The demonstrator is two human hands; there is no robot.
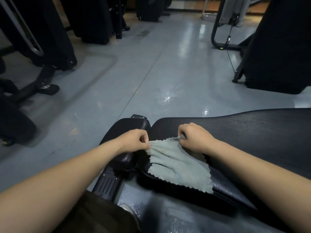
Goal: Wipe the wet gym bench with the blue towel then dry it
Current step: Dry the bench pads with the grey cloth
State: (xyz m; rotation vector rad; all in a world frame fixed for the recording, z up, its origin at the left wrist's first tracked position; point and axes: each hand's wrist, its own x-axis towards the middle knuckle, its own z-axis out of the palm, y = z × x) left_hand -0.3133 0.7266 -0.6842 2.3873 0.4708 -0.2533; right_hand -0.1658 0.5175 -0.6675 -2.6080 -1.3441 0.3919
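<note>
- Spreading the cloth is judged to be the step in hand, and the bench [252, 137] sets its terms: the long black pad runs from the lower centre of the frame out to the right edge, with a duller, speckled patch, possibly moisture, in its right half. Long strokes along the pad toward that patch would be advised.
- A smaller, separate pad [127, 128] sits at lower centre, left of the main pad; the gap between the two should not be skipped, since water could be held there.
- The blue towel [178, 165] is laid on the near end of the main pad, its far edge lifted and bunched, its near corner hanging over the pad's edge. It would best be pulled flat before being pressed down, so that full contact is made.
- The left hand [134, 142] is closed in a pinch on the towel's left far corner.
- The right hand [193, 137] is likewise closed in a pinch on the right far corner. An even pull from both hands is called for.
- No brand, label or readable writing can be made out anywhere in the frame.
</note>
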